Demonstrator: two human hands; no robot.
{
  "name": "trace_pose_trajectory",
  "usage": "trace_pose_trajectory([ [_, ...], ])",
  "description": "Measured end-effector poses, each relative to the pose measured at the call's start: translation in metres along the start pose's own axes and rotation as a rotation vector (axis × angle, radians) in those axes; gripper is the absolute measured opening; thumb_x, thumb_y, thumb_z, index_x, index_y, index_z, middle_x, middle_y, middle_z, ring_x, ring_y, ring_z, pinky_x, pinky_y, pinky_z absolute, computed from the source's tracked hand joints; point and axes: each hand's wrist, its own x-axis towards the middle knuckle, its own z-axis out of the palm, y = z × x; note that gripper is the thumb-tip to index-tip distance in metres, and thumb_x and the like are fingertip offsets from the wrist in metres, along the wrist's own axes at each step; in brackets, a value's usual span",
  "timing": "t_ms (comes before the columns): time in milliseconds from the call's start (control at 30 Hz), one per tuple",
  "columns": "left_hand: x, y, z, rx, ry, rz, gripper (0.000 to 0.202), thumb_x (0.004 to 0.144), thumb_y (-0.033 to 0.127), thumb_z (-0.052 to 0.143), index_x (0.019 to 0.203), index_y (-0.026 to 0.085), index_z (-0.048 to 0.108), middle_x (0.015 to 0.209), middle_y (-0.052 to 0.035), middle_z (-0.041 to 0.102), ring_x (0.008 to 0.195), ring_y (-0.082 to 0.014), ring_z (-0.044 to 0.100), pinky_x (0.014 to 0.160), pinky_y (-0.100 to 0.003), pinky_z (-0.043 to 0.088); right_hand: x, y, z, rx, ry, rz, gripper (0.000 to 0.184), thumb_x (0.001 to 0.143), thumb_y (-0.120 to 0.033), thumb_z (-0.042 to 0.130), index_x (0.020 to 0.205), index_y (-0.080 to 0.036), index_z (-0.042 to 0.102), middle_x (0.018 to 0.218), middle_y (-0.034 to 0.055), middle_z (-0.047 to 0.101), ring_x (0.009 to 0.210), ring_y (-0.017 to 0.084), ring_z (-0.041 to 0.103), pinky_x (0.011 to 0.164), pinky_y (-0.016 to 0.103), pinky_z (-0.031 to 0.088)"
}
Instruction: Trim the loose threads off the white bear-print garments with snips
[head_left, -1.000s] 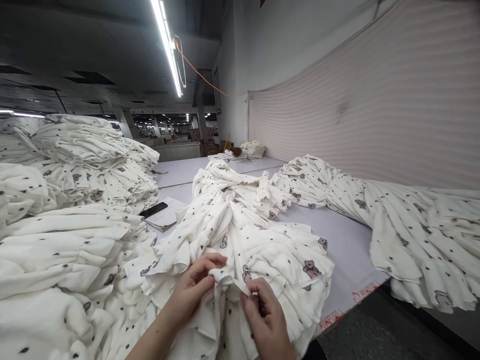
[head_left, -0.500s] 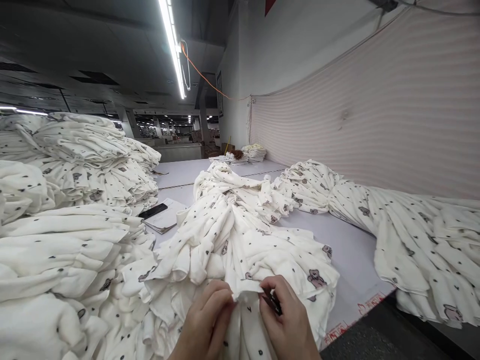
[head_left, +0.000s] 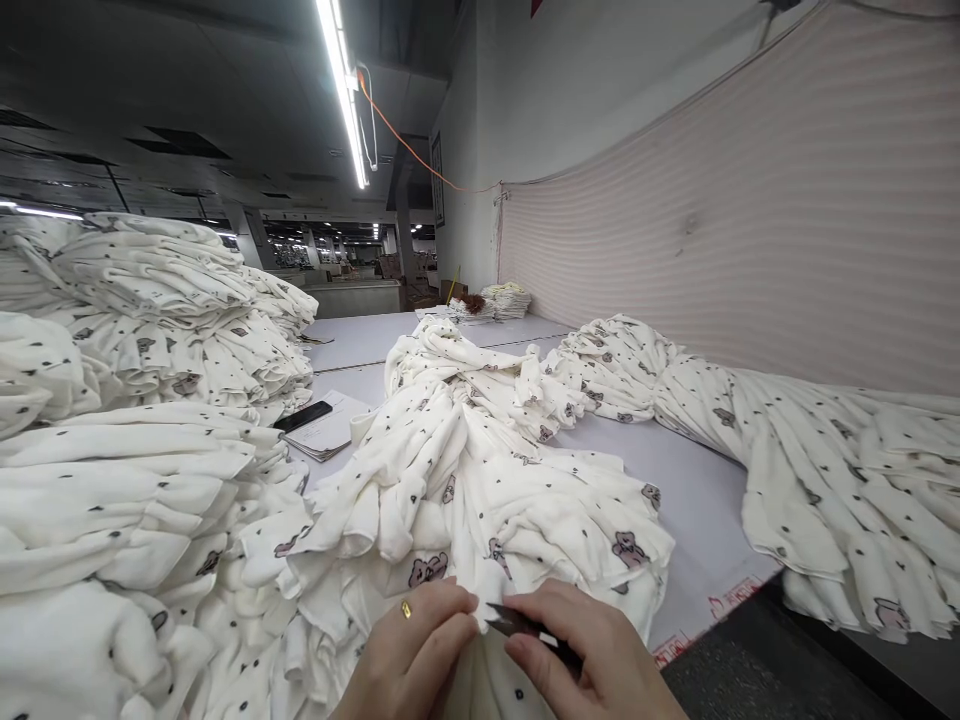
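My left hand (head_left: 420,650), a gold ring on one finger, pinches a fold of a white garment (head_left: 491,500) printed with bears and small dark marks. Close on its right, my right hand (head_left: 581,650) is closed around dark thread snips (head_left: 525,625). Their pointed tip lies at the fabric, near my left fingertips. The handle end of the snips is partly hidden in the palm. The garment spreads away from me over the table in loose folds.
Tall piles of the same white cloth (head_left: 150,350) stand on the left. A black phone (head_left: 304,416) lies on papers (head_left: 334,430). More garments (head_left: 750,430) run along the right, some hanging over the table edge (head_left: 720,615). Stacked pieces (head_left: 506,300) sit at the far end.
My right hand has turned, and the snips now point left at the cloth. The stretched fabric edge between my hands has dropped, and a ring shows on my left hand.
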Motion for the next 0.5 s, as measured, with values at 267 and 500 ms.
trace_pose_trajectory([
  [267, 0.012, -0.001, -0.008, 0.064, -0.001, 0.073, 0.022, 0.096, 0.01, 0.037, 0.1, 0.012, 0.059, 0.091, -0.0112, 0.07, 0.092, -0.018, 0.064, 0.09, -0.028, 0.05, 0.002, -0.001, -0.001, -0.024, -0.022, 0.016, 0.025, 0.09, -0.037, 0.052, 0.097, -0.024, 0.072, 0.084, 0.0048, 0.071, 0.078, 0.021, 0.066, 0.065, 0.027, 0.046],
  [500, 0.011, -0.005, -0.008, -0.059, -0.034, 0.032, 0.02, 0.093, 0.006, 0.041, 0.102, 0.012, 0.058, 0.096, -0.0129, 0.07, 0.096, -0.019, 0.063, 0.091, -0.029, 0.049, -0.001, -0.001, -0.007, -0.048, -0.023, 0.018, 0.02, 0.091, -0.034, 0.053, 0.094, -0.027, 0.072, 0.085, 0.0008, 0.072, 0.079, 0.019, 0.066, 0.066, 0.025, 0.045],
])
